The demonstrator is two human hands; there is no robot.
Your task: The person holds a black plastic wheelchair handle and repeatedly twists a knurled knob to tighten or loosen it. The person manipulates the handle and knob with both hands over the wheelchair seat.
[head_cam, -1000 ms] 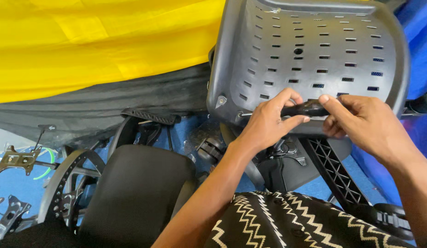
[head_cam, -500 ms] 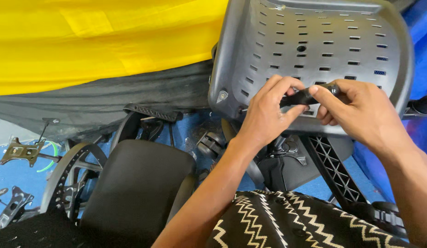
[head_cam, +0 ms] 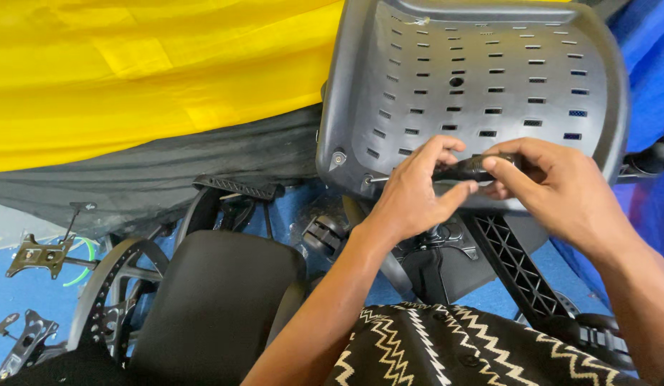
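A grey slotted plastic chair back shell (head_cam: 475, 78) stands upright in front of me. Both my hands hold a black-handled screwdriver (head_cam: 469, 169) against its lower edge. My left hand (head_cam: 418, 189) pinches the handle with fingers and thumb, and the thin metal shaft (head_cam: 377, 179) points left toward a screw near the shell's lower left corner. My right hand (head_cam: 553, 189) grips the handle's other end with thumb and fingers. A round bolt head (head_cam: 338, 158) sits on the shell's left edge.
A black padded chair seat (head_cam: 217, 300) lies at lower left beside a black star base with casters (head_cam: 107, 286). Metal brackets (head_cam: 35, 254) lie on the blue floor. A black ribbed support (head_cam: 518, 268) runs below the shell. Yellow and dark cloth (head_cam: 132, 86) hangs behind.
Both hands stayed on the screwdriver at the shell's lower edge, with the fingers shifting around the handle. The view moved slightly closer.
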